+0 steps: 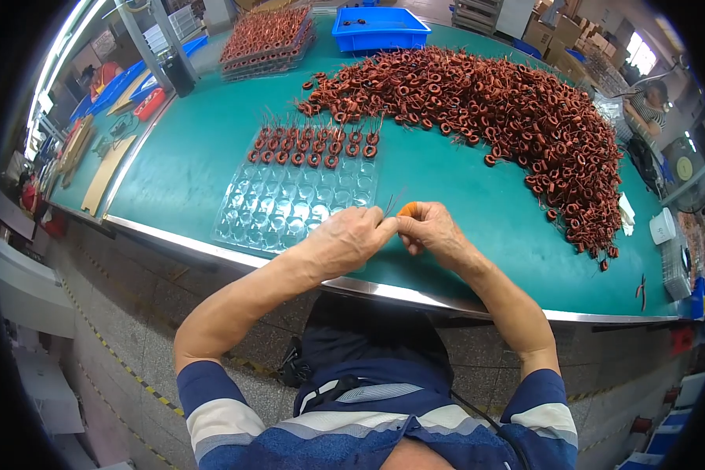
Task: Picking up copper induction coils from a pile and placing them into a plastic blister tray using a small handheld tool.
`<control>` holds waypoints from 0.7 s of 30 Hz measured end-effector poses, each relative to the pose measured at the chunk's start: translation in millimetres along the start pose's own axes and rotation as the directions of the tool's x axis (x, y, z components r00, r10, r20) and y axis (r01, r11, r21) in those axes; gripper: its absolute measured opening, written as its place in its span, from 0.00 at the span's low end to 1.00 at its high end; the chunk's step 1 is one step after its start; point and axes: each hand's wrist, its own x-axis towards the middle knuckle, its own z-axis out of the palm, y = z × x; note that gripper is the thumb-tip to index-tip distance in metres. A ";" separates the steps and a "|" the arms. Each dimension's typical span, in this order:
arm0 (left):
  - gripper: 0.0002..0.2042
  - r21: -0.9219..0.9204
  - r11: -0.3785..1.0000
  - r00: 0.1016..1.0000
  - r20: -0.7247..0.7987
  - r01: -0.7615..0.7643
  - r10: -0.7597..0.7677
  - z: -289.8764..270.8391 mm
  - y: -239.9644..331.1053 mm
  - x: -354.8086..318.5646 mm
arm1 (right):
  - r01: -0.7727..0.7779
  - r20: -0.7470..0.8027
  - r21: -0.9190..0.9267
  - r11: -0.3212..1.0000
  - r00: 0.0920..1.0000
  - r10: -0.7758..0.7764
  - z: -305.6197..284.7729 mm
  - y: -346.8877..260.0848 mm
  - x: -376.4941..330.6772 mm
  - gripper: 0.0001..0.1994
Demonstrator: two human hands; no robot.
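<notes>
In front of my chest, my left hand (359, 237) and my right hand (437, 232) meet fingertip to fingertip, both pinched closed. Thin wire leads (391, 202) stick up between them, like those of the copper-wound ring coils nearby; the fingers hide any coil body. An orange finger cot (408, 210) covers one fingertip of the right hand. Just beyond the left hand lies a clear plastic tray (235, 205) with round pockets. Its far rows hold ring coils (314, 146) with leads upward, and its near pockets hold none.
A big heap of loose ring coils (478, 94) spreads across the green table (454, 184) to the far right. Stacked filled trays (265, 43) and a blue bin (381, 30) stand at the back. Pliers (641, 292) and a white tub (663, 225) lie right.
</notes>
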 end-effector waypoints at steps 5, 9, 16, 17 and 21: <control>0.11 0.074 0.993 0.984 -0.161 0.094 -0.081 20.3 6.2 3.0 | 0.099 -0.234 -0.323 0.941 0.955 -0.181 11.6 -7.8 -3.3 0.12; 0.09 0.175 0.984 0.982 -0.187 0.035 -0.002 23.9 2.6 9.9 | 0.119 -0.288 -0.366 0.923 0.929 -0.234 8.8 -0.8 -0.5 0.12; 0.05 0.352 0.935 0.985 -0.145 -0.041 0.098 19.8 -5.2 18.2 | 0.049 -0.309 -0.055 0.997 0.949 -0.064 4.2 5.5 8.5 0.10; 0.04 0.306 0.952 0.985 -0.165 -0.001 0.054 22.1 -7.2 17.9 | 0.054 -0.318 -0.009 0.998 0.947 -0.054 4.7 3.1 8.3 0.10; 0.09 -0.525 0.753 0.861 -0.073 0.396 -0.504 25.9 5.7 16.8 | 0.096 -0.275 0.034 0.995 0.958 -0.083 1.5 0.0 5.2 0.10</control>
